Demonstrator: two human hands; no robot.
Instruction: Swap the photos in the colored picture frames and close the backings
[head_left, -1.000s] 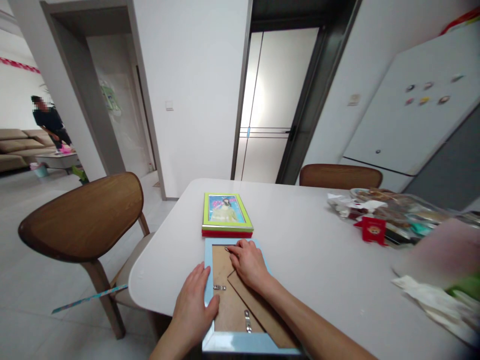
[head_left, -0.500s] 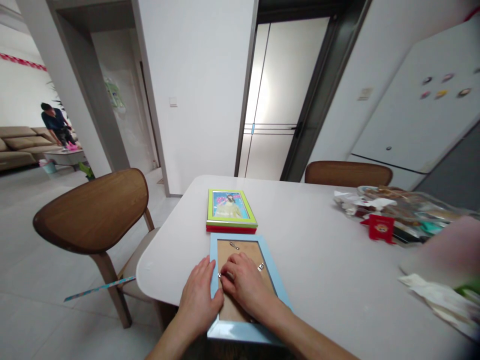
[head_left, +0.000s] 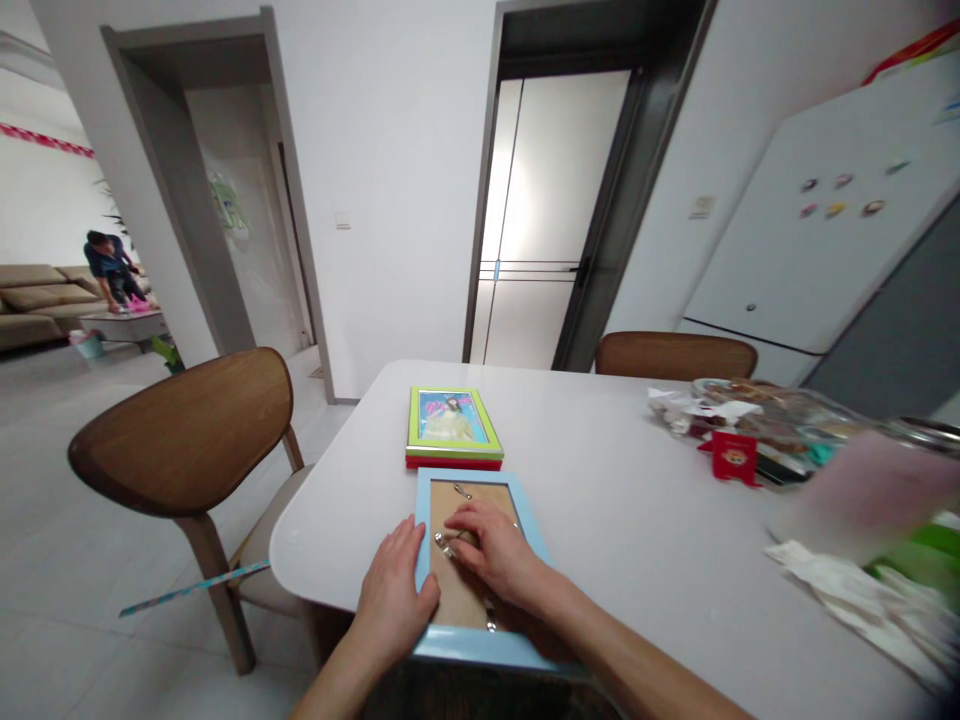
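A light blue picture frame (head_left: 480, 648) lies face down on the white table (head_left: 600, 500), its brown backing board (head_left: 459, 590) showing. Along the left edge of that frame rests my left hand (head_left: 394, 590), fingers stretched out and thumb on the border. My right hand (head_left: 499, 550) hovers over the board, thumb and forefinger a little apart beside a metal turn clip (head_left: 444, 545) that points inward. Another metal clip (head_left: 490, 614) sits near the bottom, and one more metal fitting (head_left: 462, 491) near the top. The right side is partly hidden by my right hand.
Beyond the blue frame a green picture frame (head_left: 454, 450) lies on a red one (head_left: 454, 464). Plastic-wrapped items (head_left: 780, 410), a red card (head_left: 735, 458) and white tissue (head_left: 847, 590) occupy the right. A wooden chair (head_left: 187, 430) stands left; a person (head_left: 112, 270) bends in the background.
The left metal clip has swung from the frame's edge to point inward over the board. My right fingers have come off it slightly to the right. The camera view has shifted a little.
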